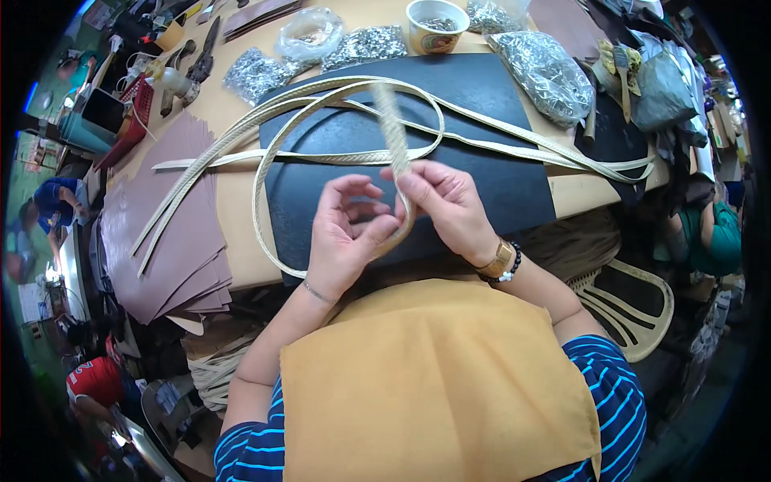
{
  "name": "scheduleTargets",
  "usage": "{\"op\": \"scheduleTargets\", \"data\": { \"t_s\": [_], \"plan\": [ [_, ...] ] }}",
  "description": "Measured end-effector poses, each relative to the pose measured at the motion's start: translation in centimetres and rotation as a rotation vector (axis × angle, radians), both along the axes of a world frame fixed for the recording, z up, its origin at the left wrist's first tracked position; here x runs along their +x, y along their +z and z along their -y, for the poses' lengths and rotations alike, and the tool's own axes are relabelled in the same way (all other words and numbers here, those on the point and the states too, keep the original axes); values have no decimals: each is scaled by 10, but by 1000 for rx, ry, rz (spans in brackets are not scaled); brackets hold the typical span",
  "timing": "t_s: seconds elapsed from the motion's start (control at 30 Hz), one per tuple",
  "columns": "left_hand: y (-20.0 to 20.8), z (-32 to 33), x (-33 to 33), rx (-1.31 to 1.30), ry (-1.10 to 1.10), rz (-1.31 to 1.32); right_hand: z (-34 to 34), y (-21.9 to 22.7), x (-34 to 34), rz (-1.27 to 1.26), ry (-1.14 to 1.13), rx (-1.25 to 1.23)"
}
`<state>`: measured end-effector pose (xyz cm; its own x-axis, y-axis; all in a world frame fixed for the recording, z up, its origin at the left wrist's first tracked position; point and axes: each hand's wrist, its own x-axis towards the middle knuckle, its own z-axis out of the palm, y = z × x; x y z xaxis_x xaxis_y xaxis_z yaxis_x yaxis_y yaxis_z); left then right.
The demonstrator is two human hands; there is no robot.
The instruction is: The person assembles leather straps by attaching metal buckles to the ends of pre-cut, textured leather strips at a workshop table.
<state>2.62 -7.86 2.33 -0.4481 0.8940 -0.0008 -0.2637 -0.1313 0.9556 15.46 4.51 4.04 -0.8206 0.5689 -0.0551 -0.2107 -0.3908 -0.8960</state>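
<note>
Braided strap: cream braided strap point(393, 136), a length rising upright in front of the hands, blurred toward its top; its lower part bends between the two hands, above the near edge of the desk point(245, 233).
Right hand: right hand point(450, 205) pinches the strap between thumb and curled fingers; gold-coloured watch point(499, 256) and dark bead bracelet at the wrist.
Left hand: left hand point(345, 233) half curled, thumb against the bend of the strap; cannot tell whether it grips firmly.
Strap loops: pale strap loops point(277, 157) spread over the black mat point(498, 189), reaching past both its sides.
Brown sheets: stack of brown sheets point(152, 233), fanned, left of the mat; strap ends lie over it.
Silver pieces: clear bag point(546, 76) at the mat's far right corner; round tub point(438, 28) just beyond the far edge.
Brush: wooden-handled brush point(623, 88), right of the clear bag.
Lap: tan cloth point(434, 377) over a striped shirt.
</note>
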Motion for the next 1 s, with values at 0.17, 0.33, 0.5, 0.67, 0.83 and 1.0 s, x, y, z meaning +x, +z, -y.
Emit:
{"op": "scheduleTargets", "data": {
  "t_s": [0.17, 0.33, 0.5, 0.67, 0.83, 1.0],
  "plan": [
    [9, -3, -15, 19, -57, -41, 7, 2, 8, 211, 121, 160],
    [20, 9, -7, -220, -399, -3, -3, 4, 8, 149, -128, 403],
    [21, 7, -13, -299, -384, 6, -12, 10, 13, 137, -229, 630],
    [25, 11, -12, -320, -364, -34, -19, 13, 14, 268, -107, 344],
    [21, 10, -10, -290, -328, -40, -18, 3, 13, 246, 7, 175],
    [30, 15, -18, -302, -293, -417, -16, 6, 19, 198, -150, 402]
  ]
}}
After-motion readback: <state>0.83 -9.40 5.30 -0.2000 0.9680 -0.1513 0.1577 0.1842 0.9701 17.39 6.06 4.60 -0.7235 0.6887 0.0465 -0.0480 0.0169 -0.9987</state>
